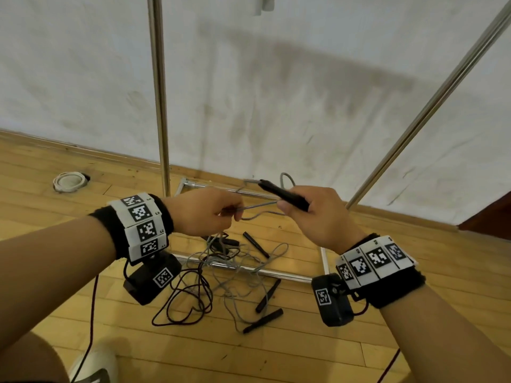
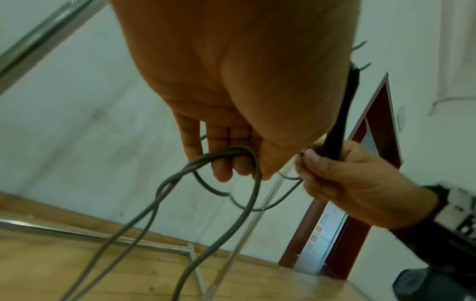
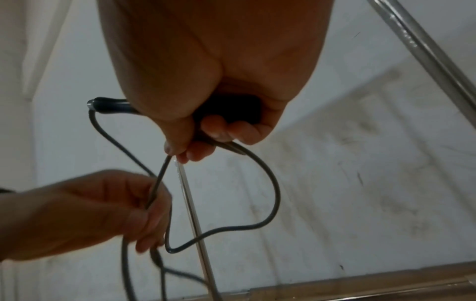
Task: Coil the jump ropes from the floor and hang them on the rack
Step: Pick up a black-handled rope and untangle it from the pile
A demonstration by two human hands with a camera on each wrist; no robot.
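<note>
My right hand [image 1: 307,210] grips a black jump rope handle [image 1: 279,192] and pinches a loop of its grey cord [image 3: 273,183] under the handle. My left hand [image 1: 210,211] holds the same grey cord [image 2: 180,175] a short way to the left, fingers curled round several strands. From the left hand the cord drops to a tangle of grey and dark ropes [image 1: 221,275] on the wooden floor, with several black handles [image 1: 268,295] lying among them. The metal rack's base [image 1: 249,269] and its poles [image 1: 159,92] stand just behind the tangle.
A slanted rack pole [image 1: 431,106] rises at the right. A white wall is close behind the rack. A round white floor fitting [image 1: 69,181] sits at the left. A dark red door frame [image 2: 371,126] is at the far right. A shoe [image 1: 94,366] shows at the bottom left.
</note>
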